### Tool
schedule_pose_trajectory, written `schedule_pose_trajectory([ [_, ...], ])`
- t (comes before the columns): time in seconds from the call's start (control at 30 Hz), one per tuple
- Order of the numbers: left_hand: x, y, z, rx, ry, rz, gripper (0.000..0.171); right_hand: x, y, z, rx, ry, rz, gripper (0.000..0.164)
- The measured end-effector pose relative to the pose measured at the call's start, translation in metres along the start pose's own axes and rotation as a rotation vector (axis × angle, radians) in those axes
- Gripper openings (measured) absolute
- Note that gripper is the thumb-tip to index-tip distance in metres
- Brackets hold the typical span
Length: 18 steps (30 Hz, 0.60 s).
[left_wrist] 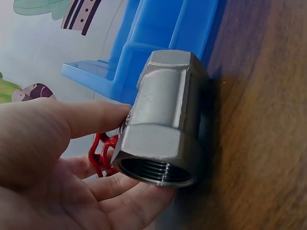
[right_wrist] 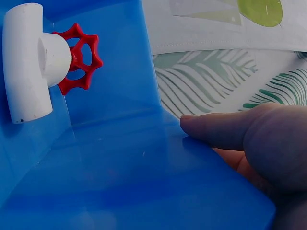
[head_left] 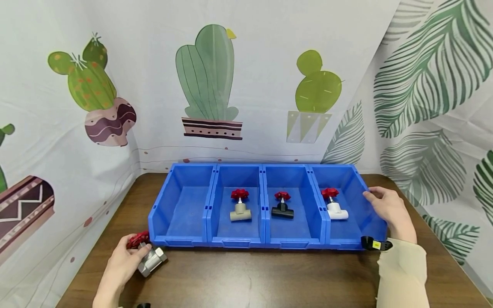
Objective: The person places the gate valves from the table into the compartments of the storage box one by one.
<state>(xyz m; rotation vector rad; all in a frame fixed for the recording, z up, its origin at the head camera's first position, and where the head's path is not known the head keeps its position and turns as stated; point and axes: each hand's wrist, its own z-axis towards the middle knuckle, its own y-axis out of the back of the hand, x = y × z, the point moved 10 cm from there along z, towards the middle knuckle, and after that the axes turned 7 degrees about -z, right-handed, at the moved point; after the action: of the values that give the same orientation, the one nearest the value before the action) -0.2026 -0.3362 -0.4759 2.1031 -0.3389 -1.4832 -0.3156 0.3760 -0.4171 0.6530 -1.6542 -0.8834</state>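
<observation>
My left hand (head_left: 122, 262) holds a silver metal valve with a red handwheel (head_left: 152, 259), just off the front left corner of the blue bins. The thumb lies near its stem and the fingers reach round the handwheel side; in the left wrist view the valve's threaded opening (left_wrist: 156, 172) faces the camera. On the far right, my right hand (head_left: 390, 209) grips the side wall of the rightmost blue bin (right_wrist: 120, 167), thumb at the rim and the other fingers outside. Inside that bin lies a white valve with a red handwheel (head_left: 336, 211).
Four joined blue bins stand in a row on the brown wooden table (head_left: 231, 278). A beige valve (head_left: 240, 212) sits in the second from the left, a black valve (head_left: 283, 211) in the third. Behind them hangs a cactus-print cloth (head_left: 262, 85).
</observation>
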Motion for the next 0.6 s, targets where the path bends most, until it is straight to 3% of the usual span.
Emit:
schedule_pose_trajectory([
  [0.27, -0.0004, 0.0021, 0.0019, 0.005, -0.011, -0.016, 0.063, 0.0007, 0.0011, 0.0005, -0.001, 0.002, -0.009, 0.062],
  [0.6, 0.0035, 0.0069, 0.0073, 0.035, 0.000, -0.005, 0.060, 0.0006, 0.0012, -0.0008, -0.007, -0.002, -0.005, 0.061],
])
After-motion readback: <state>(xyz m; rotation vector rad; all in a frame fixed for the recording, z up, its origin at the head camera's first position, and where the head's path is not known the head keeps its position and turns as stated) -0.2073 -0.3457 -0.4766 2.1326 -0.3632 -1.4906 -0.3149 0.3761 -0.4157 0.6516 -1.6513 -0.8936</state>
